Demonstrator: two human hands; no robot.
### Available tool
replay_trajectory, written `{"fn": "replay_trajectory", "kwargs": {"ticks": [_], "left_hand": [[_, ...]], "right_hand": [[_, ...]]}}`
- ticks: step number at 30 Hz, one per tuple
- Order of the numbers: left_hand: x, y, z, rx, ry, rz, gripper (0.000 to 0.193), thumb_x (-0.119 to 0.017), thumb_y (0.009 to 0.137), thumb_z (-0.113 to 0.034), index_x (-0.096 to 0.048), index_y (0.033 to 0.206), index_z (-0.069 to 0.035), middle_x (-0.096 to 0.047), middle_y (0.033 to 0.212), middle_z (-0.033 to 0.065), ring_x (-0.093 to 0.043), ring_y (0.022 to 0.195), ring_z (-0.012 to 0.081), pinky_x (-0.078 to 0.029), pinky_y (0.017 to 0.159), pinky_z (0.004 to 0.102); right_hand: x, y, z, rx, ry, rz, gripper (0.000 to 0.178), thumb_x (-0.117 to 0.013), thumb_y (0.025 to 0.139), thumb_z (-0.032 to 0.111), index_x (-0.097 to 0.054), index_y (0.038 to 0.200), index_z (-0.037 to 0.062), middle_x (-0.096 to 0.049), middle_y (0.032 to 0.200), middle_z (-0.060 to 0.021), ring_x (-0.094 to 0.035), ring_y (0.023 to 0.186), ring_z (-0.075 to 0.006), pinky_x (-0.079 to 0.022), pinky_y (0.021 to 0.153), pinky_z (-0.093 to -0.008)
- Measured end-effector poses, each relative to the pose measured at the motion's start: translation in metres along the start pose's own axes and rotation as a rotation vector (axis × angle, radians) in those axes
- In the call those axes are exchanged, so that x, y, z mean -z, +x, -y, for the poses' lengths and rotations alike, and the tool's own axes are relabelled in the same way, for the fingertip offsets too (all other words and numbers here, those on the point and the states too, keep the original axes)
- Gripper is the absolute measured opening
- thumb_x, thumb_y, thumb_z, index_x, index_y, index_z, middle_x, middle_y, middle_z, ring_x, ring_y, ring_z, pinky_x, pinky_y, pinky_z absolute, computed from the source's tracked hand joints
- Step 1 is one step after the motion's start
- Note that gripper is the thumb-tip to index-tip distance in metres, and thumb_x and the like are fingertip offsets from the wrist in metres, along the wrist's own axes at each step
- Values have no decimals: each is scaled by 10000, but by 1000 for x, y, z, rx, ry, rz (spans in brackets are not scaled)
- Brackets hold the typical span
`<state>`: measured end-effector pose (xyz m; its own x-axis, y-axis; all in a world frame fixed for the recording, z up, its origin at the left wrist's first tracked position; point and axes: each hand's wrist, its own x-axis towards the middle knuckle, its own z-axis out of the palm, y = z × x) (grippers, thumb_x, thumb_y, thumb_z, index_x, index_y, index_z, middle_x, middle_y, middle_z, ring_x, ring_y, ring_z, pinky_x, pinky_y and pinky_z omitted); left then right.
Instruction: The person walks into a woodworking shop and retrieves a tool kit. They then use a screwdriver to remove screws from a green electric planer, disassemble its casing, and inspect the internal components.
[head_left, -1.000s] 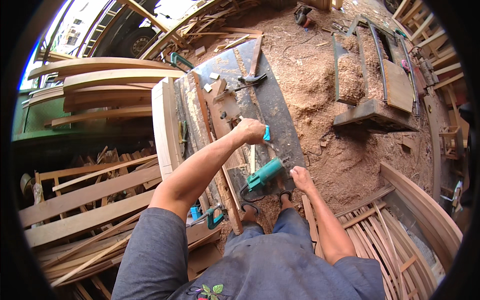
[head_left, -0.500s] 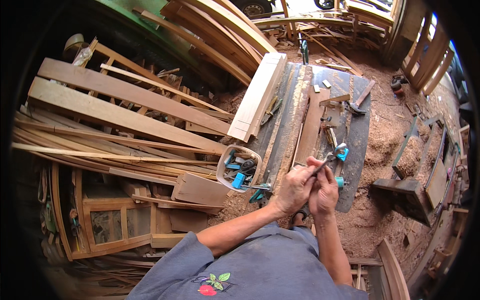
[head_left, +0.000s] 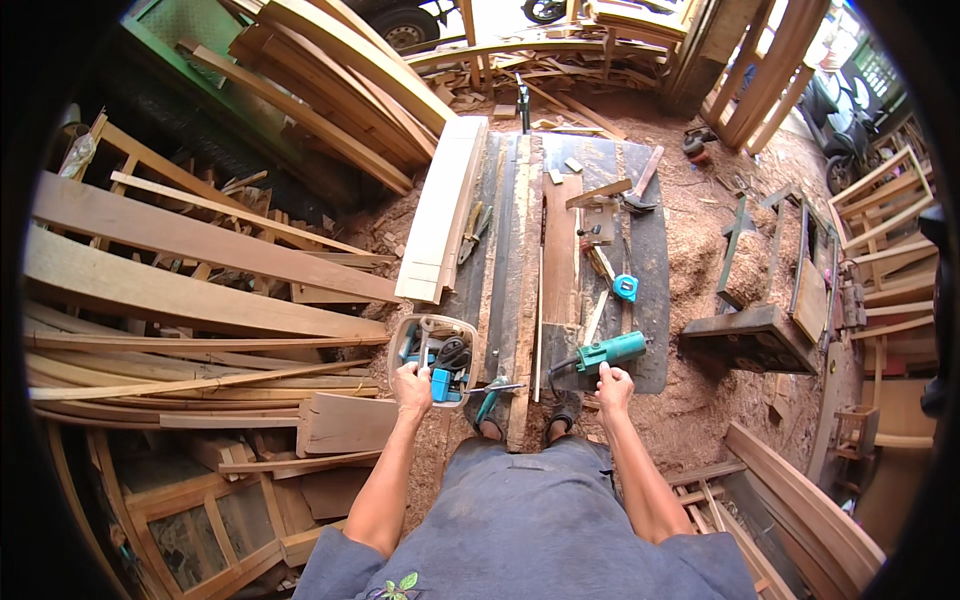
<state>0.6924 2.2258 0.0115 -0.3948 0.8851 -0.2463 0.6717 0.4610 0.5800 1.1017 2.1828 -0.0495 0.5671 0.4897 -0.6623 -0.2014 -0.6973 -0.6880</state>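
My left hand [head_left: 412, 392] is closed at the near left edge of a white plastic bin [head_left: 402, 328]. A slim, pale metal tool like a wrench [head_left: 424, 345] points up from its fingers, over the bin. Blue pieces [head_left: 440, 385] and a dark coiled item [head_left: 455, 352] lie in the bin. My right hand [head_left: 613, 388] is curled closed just in front of a teal corded power tool [head_left: 612, 350], lying on the workbench [head_left: 652, 240]. What its fingers hold, if anything, is hidden. Beyond the power tool sits a blue tape measure [head_left: 625, 288].
A hammer [head_left: 642, 185] and pliers [head_left: 470, 235] rest on the bench, with a thick pale beam [head_left: 440, 215] along its left side. Long boards [head_left: 200, 280] are stacked at left. Shavings [head_left: 690, 250] cover the floor. A metal-framed machine [head_left: 760, 335] stands at right.
My hands, together around a metal tool before, have parted. The left has moved left to the bin; the right is lower, by the power tool. The view has shifted, showing more at right.
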Motion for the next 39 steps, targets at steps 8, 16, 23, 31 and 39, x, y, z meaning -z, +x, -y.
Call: {"fn": "replay_trajectory", "kwargs": {"ticks": [8,16,23,31,39], "left_hand": [[-49,19,29,-123,69,61,253,-806,874,-181,-795,1024,22,-800,933,153,-770,837,248,-589,803,357],[-1,-6,15,71,-381,-210,263,-797,923,-126,-764,1113,52,-787,968,104,-728,860,164,-583,809,318],[59,-39,-65,-118,-440,-300,198,-715,1004,-93,-740,1123,63,-754,958,66,-683,847,115,-565,782,283],[-18,-3,-214,-279,-679,290,233,-704,1023,-141,-750,1130,60,-761,968,64,-691,889,121,-562,817,271],[-243,148,-320,-280,-120,444,880,-866,813,-601,-657,1308,96,-727,1206,238,-704,1083,296,-559,914,417]], "right_hand": [[-37,60,3,-109,-133,-276,990,-941,724,567,-553,1328,-115,-620,1359,-294,-631,1249,-404,-515,1059,-502],[-50,68,3,-160,56,-307,923,-977,684,359,-445,1290,-89,-636,1253,-300,-669,1155,-399,-574,975,-488],[35,31,-3,-146,816,362,486,-751,913,333,-614,1233,-7,-729,1005,-129,-735,810,-257,-642,723,-411],[98,-50,21,38,943,516,671,-802,894,461,-573,1314,-9,-703,1037,-139,-735,878,-284,-653,735,-468],[149,-74,71,206,669,477,761,-829,751,189,-535,1430,11,-686,1133,-87,-708,971,-199,-609,875,-361]]}}
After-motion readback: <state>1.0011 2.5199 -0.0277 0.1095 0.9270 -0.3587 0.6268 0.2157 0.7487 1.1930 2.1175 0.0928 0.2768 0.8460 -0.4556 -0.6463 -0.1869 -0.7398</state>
